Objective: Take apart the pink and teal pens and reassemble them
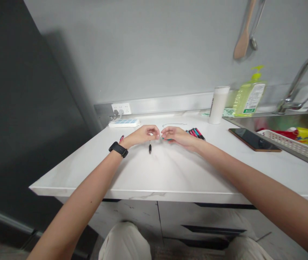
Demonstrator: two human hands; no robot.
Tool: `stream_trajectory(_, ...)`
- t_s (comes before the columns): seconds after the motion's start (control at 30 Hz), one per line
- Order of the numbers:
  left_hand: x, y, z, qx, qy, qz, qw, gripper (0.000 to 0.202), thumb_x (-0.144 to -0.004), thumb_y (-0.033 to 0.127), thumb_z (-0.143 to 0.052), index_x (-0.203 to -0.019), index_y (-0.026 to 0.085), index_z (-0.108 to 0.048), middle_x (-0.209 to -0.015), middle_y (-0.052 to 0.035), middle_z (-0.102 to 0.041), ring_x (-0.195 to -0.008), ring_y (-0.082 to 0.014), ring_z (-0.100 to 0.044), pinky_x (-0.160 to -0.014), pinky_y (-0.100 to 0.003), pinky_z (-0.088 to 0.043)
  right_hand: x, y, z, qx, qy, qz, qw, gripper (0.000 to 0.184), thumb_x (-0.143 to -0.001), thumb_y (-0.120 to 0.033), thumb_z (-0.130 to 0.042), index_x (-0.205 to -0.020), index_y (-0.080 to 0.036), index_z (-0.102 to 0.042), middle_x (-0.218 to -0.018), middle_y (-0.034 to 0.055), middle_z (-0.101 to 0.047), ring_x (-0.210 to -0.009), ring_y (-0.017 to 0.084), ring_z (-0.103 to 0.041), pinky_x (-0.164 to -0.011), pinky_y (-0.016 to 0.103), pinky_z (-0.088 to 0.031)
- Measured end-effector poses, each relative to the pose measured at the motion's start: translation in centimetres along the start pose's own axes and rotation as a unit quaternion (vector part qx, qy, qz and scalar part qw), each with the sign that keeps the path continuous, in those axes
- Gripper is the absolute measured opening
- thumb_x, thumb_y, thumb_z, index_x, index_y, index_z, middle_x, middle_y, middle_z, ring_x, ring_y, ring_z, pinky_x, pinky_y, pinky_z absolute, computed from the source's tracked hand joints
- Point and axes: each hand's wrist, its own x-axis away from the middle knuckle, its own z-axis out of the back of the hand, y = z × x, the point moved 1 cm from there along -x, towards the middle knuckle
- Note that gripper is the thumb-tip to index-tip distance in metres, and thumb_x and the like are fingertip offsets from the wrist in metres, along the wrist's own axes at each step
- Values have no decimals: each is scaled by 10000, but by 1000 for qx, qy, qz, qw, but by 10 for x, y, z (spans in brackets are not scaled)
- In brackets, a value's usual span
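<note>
My left hand (143, 135), with a black watch on its wrist, has its fingers pinched together just above the white counter (170, 169). A thin refill with a black tip (150, 147) hangs down from that pinch. My right hand (177, 136) meets it fingertip to fingertip, curled round a teal pen part (167, 138) that is mostly hidden. Just behind my right hand lies a small bunch of pens (196, 133) in red, teal and black. A pink pen end (121, 137) shows behind my left wrist.
A white power strip (124, 123) lies by the wall socket. A white cylinder cup (219, 104), a green soap bottle (248, 95), a dark phone (254, 139), a white basket (294, 144) over the sink and a tap (297, 85) stand to the right. A wooden spoon (243, 34) hangs on the wall.
</note>
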Motion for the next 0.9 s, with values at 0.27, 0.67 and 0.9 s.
stream_trajectory(0.27, -2, -7, 0, 34, 9, 15, 999, 156, -714, 190, -606, -856, 157, -552, -769, -10, -628, -731, -119, -598, -705, -262, -444, -7, 19, 20, 459, 48, 112, 880, 233, -817, -147, -508, -1013, -154, -633, -1033, 117, -651, -988, 233, -585, -885, 346, -423)
stream_trajectory(0.67, 0, -20, 10, -230, 55, -75, 969, 111, -781, 180, -530, -841, 176, -624, -828, -26, -630, -721, -130, -546, -733, -267, -430, -7, 16, 19, 416, 20, 60, 907, 324, -755, -88, -542, -1048, -194, -629, -973, 46, -691, -832, 162, -623, -743, 242, -433)
stream_trajectory(0.9, 1, -16, 9, -248, 20, -79, 965, 84, -791, 206, -552, -800, 168, -626, -812, -20, -645, -749, -132, -562, -749, -269, -433, -3, 7, 15, 365, 24, 71, 928, 341, -715, -108, -575, -1044, -187, -626, -894, 34, -670, -746, 145, -592, -686, 231, -420)
